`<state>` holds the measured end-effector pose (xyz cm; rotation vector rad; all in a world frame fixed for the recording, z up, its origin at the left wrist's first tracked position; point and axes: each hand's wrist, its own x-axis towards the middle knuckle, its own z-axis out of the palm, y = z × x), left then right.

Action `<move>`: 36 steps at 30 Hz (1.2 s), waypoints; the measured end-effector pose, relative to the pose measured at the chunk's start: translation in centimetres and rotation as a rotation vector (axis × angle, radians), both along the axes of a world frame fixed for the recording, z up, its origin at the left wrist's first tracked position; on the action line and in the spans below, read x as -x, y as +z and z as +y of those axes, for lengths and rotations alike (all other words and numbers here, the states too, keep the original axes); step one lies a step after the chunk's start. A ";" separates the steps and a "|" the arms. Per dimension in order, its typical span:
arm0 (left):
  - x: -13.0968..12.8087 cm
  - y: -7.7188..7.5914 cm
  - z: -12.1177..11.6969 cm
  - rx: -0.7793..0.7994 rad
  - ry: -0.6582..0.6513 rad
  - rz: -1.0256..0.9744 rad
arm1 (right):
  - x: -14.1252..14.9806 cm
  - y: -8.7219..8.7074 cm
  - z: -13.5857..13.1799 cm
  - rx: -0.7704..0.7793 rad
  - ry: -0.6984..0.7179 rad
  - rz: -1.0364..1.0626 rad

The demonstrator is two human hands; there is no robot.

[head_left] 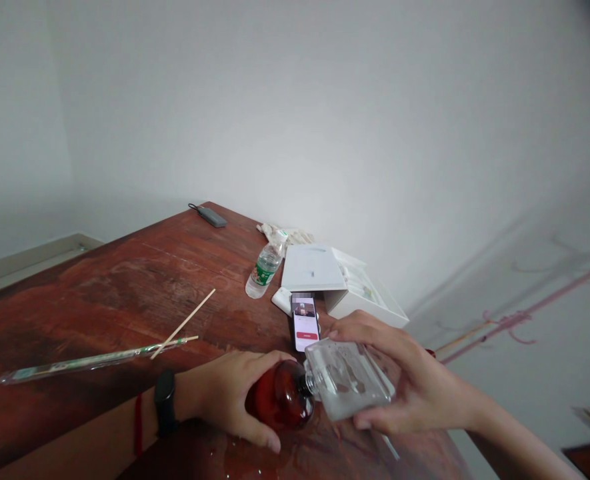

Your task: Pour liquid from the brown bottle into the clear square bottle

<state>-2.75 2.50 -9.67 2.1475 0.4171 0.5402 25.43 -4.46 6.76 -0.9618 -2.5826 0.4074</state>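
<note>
My left hand (239,397) wraps round an amber bottle (287,397) with a dark, narrow neck, near the table's front edge. My right hand (399,367) grips a clear, flat-sided bottle (349,380) by its broad sides. This clear bottle is tipped, its mouth pointing left at the neck of the amber one. The two necks meet or nearly meet; I cannot tell whether they touch. Whitish liquid or wet streaks show inside the clear bottle. Just beyond the bottles lies a phone (305,323) with its screen lit.
A water bottle (263,270) with a green label stands behind, beside a white box (309,267) and a cloth (295,235). Chopsticks (182,325) and their plastic wrapper (89,360) lie at left on the brown table (125,287). A dark grey device (211,217) sits at the far corner.
</note>
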 end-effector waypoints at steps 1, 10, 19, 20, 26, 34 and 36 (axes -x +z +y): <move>0.0 0.0 0.0 -0.004 0.003 0.004 | 0.0 0.0 0.0 -0.001 0.001 -0.004; 0.2 0.3 0.1 -0.009 -0.012 0.012 | 0.6 0.7 0.1 0.013 0.009 -0.059; 0.2 0.1 0.1 -0.034 -0.002 -0.002 | 1.1 1.0 0.4 0.027 0.069 -0.045; 0.2 0.1 0.1 -0.034 -0.004 -0.008 | 1.1 1.1 0.4 0.029 0.066 -0.052; 0.3 0.6 0.1 -0.020 -0.004 0.005 | 1.4 1.3 0.6 0.038 0.058 -0.065; 0.4 0.9 0.0 -0.011 0.006 0.001 | 1.6 1.7 0.4 0.031 0.052 -0.108; 0.4 1.0 -0.1 -0.011 0.005 0.006 | 1.7 1.8 0.5 0.027 0.056 -0.117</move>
